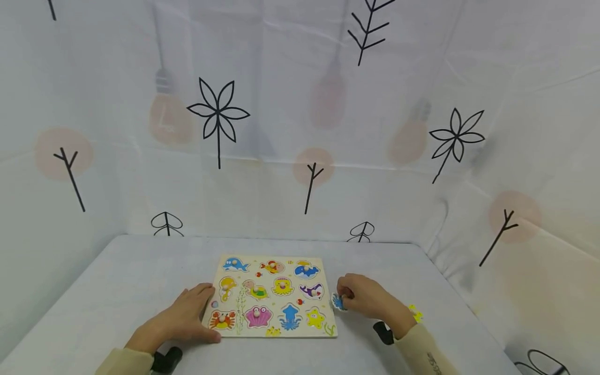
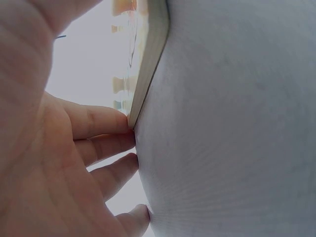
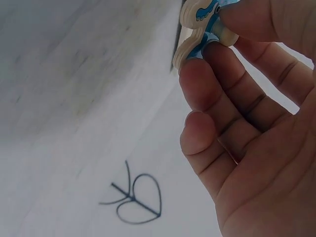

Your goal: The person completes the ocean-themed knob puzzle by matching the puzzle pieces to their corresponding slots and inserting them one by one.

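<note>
A pale wooden puzzle board [image 1: 239, 333] with colourful sea animals lies flat on the white table. My left hand [image 1: 185, 315] spans its near left corner, fingertips at the left edge and thumb by the front edge. In the left wrist view, fairly straight fingers [image 2: 106, 121] touch the board's side. Just right of the board, my right hand [image 1: 365, 296] pinches a blue squid puzzle piece [image 1: 337, 302] between thumb and fingers. The right wrist view shows this piece [image 3: 200, 37] tilted, partly covered by the fingertips. A blue squid picture [image 1: 290, 317] shows in the board's front row.
A yellow piece [image 1: 415, 312] lies on the table [image 1: 262, 359] beyond the right wrist, partly hidden by it. Several knobbed animal pieces, such as the crab [image 1: 222, 319] and the pink shell [image 1: 258, 316], sit in the board. A printed white cloth [image 1: 262, 198] hangs around the table.
</note>
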{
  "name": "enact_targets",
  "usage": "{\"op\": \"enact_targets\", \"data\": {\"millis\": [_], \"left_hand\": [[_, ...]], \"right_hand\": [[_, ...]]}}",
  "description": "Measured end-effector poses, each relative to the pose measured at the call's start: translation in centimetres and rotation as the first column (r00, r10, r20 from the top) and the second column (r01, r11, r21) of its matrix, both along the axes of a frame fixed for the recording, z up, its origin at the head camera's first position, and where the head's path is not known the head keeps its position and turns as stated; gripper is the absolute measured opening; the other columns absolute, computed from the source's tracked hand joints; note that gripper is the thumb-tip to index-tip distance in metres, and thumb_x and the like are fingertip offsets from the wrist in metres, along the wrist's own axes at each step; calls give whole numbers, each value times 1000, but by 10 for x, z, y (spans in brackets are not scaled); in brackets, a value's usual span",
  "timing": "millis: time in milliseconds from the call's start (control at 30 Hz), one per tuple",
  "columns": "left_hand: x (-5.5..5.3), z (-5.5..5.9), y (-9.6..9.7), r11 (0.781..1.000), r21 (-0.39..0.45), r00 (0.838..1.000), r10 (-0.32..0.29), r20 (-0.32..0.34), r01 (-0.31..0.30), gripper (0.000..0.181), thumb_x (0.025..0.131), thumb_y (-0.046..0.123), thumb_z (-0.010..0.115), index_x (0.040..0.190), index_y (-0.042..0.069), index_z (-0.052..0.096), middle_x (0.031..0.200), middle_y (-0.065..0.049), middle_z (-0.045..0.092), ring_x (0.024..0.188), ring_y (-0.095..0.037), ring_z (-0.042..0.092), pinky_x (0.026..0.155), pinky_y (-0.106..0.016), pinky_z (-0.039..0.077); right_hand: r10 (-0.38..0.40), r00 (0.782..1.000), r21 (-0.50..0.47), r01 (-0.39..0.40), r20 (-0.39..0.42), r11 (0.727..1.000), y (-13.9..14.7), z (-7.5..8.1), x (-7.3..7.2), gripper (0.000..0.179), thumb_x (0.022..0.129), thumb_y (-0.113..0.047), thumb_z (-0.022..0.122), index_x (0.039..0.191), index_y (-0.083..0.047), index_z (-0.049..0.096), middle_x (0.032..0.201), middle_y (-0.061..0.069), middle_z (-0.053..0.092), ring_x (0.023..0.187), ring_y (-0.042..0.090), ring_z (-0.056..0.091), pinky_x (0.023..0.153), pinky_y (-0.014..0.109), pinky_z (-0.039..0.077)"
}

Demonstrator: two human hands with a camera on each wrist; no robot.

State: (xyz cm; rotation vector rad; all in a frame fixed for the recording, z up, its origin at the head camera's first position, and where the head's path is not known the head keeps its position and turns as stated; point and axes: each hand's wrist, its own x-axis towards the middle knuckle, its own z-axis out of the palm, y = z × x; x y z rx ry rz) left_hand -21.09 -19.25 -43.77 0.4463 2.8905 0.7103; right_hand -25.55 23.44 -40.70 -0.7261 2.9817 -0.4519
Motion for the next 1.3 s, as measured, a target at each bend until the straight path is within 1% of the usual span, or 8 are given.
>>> {"op": "enact_targets", "data": {"millis": [167, 400, 533, 667, 833, 1000, 1133, 1300], "left_hand": [[0, 1, 0, 1000, -2, 1000, -13, -9, 13, 113, 56, 60, 84, 138, -6, 42, 142, -24, 39, 132, -44, 33, 107, -70, 14], [-2, -3, 0, 1000, -8, 1000, -1, -8, 1, 115, 55, 63, 83, 138, -4, 43, 143, -22, 39, 134, -41, 33, 109, -68, 14], [-2, -4, -1, 1000, -9, 1000, -3, -11, 3, 114, 55, 62, 83, 138, -5, 43, 143, -23, 38, 134, -42, 33, 109, -68, 14], [-1, -2, -1, 1000, -8, 1000, -5, -10, 4, 114, 55, 61, 84, 138, -5, 43, 143, -24, 38, 133, -43, 33, 108, -69, 14], [-2, -2, 1, 1000, -13, 1000, 4, -4, -4, 115, 55, 62, 83, 138, -5, 42, 143, -23, 38, 134, -42, 33, 109, -68, 14], [-1, -1, 0, 1000, -13, 1000, -2, -10, 2, 115, 55, 62, 83, 138, -5, 42, 143, -23, 39, 134, -42, 33, 109, -68, 14], [-1, 0, -1, 1000, -8, 1000, -20, -23, 20, 113, 55, 60, 84, 137, -6, 42, 141, -24, 39, 132, -43, 34, 107, -70, 15], [0, -1, -1, 1000, -5, 999, -26, -28, 25, 113, 56, 60, 84, 137, -6, 42, 141, -25, 40, 132, -43, 34, 107, -70, 16]], "right_hand": [[48, 999, 3, -48, 26, 999, -19, 0, -1, 12, 82, -15, 68, 85, -24, 60, 74, -10, 49, 71, 8, 48, 57, 24, 42], [114, 992, 6, -115, 60, 993, -44, -5, -3, 12, 83, -15, 67, 87, -25, 62, 76, -11, 51, 73, 7, 49, 61, 22, 43], [146, 986, 25, -148, 77, 989, -59, -7, -3, 12, 84, -15, 67, 87, -26, 62, 77, -13, 52, 75, 6, 49, 62, 22, 43], [193, 979, 52, -196, 61, 979, -73, -7, -1, 12, 84, -16, 67, 87, -26, 62, 79, -12, 52, 75, 5, 47, 63, 21, 42], [237, 970, 59, -240, 55, 969, -85, -7, 1, 10, 85, -19, 68, 88, -26, 62, 81, -13, 51, 77, 4, 47, 66, 19, 42], [276, 960, 62, -278, 45, 958, -95, -7, 4, 8, 85, -20, 68, 88, -26, 64, 80, -13, 51, 76, 3, 47, 65, 18, 42], [297, 954, 58, -299, 42, 952, -100, -9, 4, 10, 85, -18, 68, 87, -26, 64, 80, -14, 50, 75, 3, 46, 63, 18, 41], [305, 951, 66, -308, 49, 949, -105, -12, 4, 11, 85, -17, 68, 86, -27, 63, 80, -14, 50, 76, 2, 47, 64, 18, 41]]}}
